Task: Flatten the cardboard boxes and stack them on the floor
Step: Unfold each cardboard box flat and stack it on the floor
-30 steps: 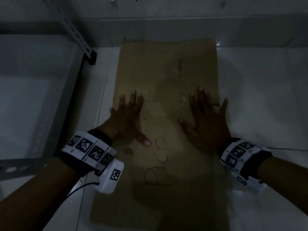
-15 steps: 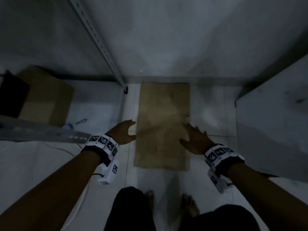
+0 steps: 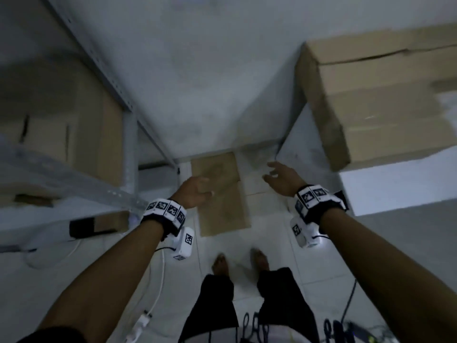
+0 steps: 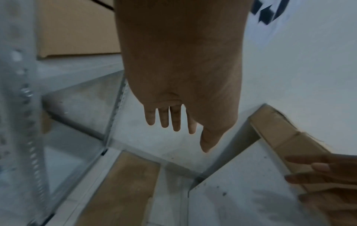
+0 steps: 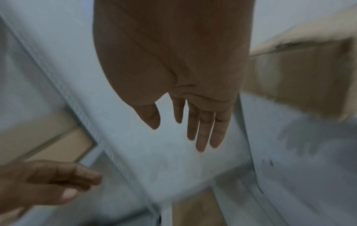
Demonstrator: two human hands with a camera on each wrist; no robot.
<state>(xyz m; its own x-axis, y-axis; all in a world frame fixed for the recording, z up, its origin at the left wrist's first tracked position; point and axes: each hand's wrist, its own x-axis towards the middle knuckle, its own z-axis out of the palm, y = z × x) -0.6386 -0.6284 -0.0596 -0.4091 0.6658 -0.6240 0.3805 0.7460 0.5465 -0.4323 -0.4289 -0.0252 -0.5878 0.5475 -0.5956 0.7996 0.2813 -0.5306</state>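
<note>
A flattened cardboard box (image 3: 222,206) lies on the white tiled floor against the wall, also seen in the left wrist view (image 4: 123,188). An assembled cardboard box (image 3: 380,100) stands on a white surface at the right. My left hand (image 3: 195,191) hangs in the air high above the flat cardboard, fingers relaxed and holding nothing (image 4: 173,120). My right hand (image 3: 282,177) is raised to the right of it, fingers spread and empty (image 5: 201,130), short of the assembled box.
A metal shelf rack (image 3: 128,134) stands at the left with more cardboard boxes (image 3: 74,134) on its shelves. A white table (image 3: 395,189) carries the right-hand box. My bare feet (image 3: 239,261) stand on the tiles; cables (image 3: 158,293) lie near them.
Both hands have left the flattened cardboard and risen as I stood up. The view has pulled far back from the floor, and the right-hand box has come into sight.
</note>
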